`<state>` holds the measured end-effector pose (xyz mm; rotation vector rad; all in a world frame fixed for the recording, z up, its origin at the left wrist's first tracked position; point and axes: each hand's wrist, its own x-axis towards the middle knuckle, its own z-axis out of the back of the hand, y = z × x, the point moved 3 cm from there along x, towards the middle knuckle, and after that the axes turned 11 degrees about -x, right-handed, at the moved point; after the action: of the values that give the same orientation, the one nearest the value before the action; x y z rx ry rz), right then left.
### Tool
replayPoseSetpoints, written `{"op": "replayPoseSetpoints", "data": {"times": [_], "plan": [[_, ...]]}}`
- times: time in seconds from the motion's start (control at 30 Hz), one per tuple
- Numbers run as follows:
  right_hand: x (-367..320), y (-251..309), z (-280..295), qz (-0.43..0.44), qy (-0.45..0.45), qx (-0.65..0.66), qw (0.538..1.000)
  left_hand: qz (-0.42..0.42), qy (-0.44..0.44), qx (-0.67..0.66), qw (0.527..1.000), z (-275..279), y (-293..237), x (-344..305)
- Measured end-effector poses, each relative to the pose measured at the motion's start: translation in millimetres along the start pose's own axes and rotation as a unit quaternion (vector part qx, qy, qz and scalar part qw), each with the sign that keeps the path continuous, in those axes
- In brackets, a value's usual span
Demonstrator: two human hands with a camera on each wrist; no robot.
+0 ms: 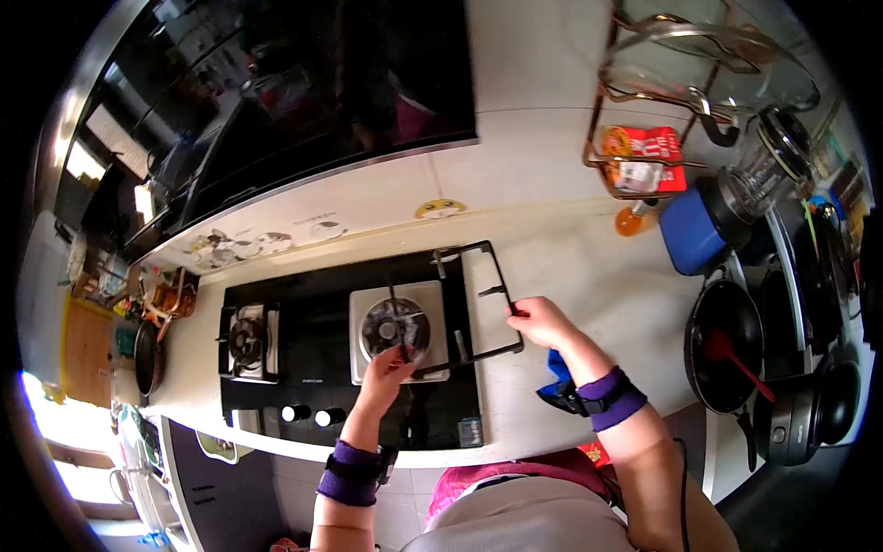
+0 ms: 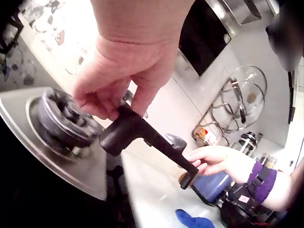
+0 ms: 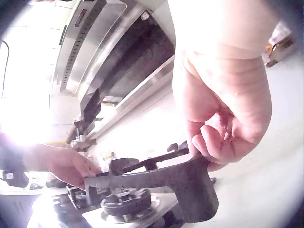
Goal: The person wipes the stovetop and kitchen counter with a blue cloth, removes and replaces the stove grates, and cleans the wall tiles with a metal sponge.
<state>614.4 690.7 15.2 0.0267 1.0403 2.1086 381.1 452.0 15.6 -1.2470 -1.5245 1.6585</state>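
The pale countertop runs left to right in front of me, with the black glass hob set into it. I hold the black iron pan-support grate over the hob's right end. It is shifted to the right, so its right side hangs over the bare counter. It is clear of the right burner, which sits in its square steel plate to the left of the grate. My right hand grips the grate's right bar, fingers curled tight round the metal. My left hand pinches the tip of its near-left prong between thumb and fingertips, just above the burner. A blue cloth lies on the counter under my right wrist.
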Motion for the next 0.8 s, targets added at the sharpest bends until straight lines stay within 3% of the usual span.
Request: {"op": "replayPoseSetpoints", "data": {"times": [0.1,0.27,0.8], "plan": [[22.1,38.0,-54.6,0.022,0.004,0.025,0.999,0.03,-0.044,0.038,0.998,60.0,-8.1,-15.8],[31.9,68.8,-119.2,0.011,-0.038,0.061,0.997,0.044,-0.026,0.001,0.999,134.3,22.0,-16.2],[20.6,70.1,-158.5,-0.033,-0.069,0.02,0.997,0.078,-0.01,0.018,0.997,160.4,44.5,-2.9]]}}
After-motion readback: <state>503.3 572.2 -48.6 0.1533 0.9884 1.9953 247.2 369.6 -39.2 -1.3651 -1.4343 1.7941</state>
